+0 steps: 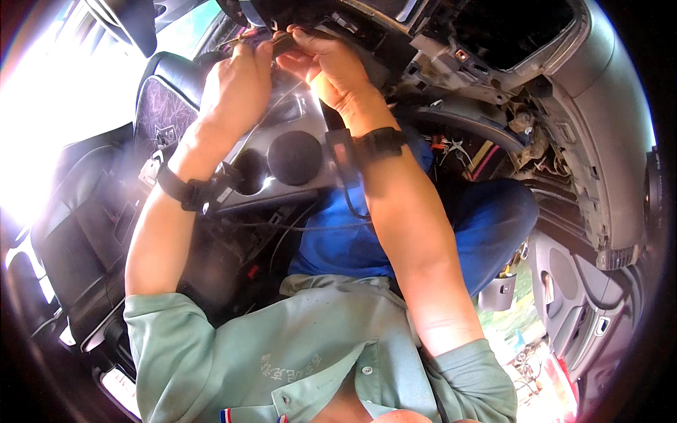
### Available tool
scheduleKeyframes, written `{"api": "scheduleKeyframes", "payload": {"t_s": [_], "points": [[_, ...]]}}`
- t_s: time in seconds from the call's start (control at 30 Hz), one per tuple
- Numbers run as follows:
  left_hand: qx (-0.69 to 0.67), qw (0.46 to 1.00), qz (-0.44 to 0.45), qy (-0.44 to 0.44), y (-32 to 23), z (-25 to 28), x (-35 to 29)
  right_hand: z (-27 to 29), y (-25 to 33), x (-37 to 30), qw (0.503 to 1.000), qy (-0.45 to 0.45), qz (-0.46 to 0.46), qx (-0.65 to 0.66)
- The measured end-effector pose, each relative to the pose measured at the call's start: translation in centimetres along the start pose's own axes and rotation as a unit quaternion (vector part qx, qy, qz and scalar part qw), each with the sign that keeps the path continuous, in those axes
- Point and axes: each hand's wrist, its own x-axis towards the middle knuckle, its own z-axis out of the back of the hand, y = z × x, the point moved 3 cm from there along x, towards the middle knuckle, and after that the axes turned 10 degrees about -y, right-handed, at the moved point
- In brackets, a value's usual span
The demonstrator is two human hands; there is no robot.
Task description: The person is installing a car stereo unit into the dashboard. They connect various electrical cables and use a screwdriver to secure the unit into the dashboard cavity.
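Both my arms reach up to the far middle, over the car's centre console (271, 141), and the hands nearly meet at the lower dashboard. My left hand (238, 86) is closed, thumb and fingers pinched on a thin yellowish wire (243, 37). Close beside it, my right hand (330, 69) has bent fingers around a small dark piece, too hidden to name. A thin pale cable (281, 97) hangs from between the hands and runs down across the console. Two round dark cup holders, one a wide black round (295, 158), lie below the wrists.
The dashboard has an open dark cavity (525, 32) at the far right, with exposed brackets around it. Pliers (460, 151) and other tools lie in the right footwell. A dark seat (88, 211) is at the left; an open door (575, 282) stands at the right.
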Motion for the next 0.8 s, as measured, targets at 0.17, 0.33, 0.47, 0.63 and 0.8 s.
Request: {"api": "scheduleKeyframes", "payload": {"t_s": [0.17, 0.33, 0.47, 0.63, 0.8], "points": [[-0.523, 0.587, 0.580, 0.212, 0.2, -0.9, -1.2, 0.0, 0.1, -0.6, 1.000, 0.021, 0.010, -0.022], [-0.105, 0.989, 0.100, 0.017, -0.1, 1.1, -0.4, 1.2, -1.2, 1.8, 0.999, 0.008, 0.039, -0.025], [0.044, 0.990, -0.124, -0.047, -1.4, 1.9, 0.0, 1.0, -0.7, 1.3, 0.999, -0.043, -0.026, 0.008], [0.040, 0.980, -0.189, -0.049, -3.0, 2.5, 1.0, 1.8, -1.3, 2.2, 0.997, 0.057, -0.026, 0.039], [0.107, 0.955, -0.271, -0.060, -2.3, 3.2, 0.9, 1.4, -0.8, 1.7, 0.999, 0.027, -0.018, 0.035]]}}
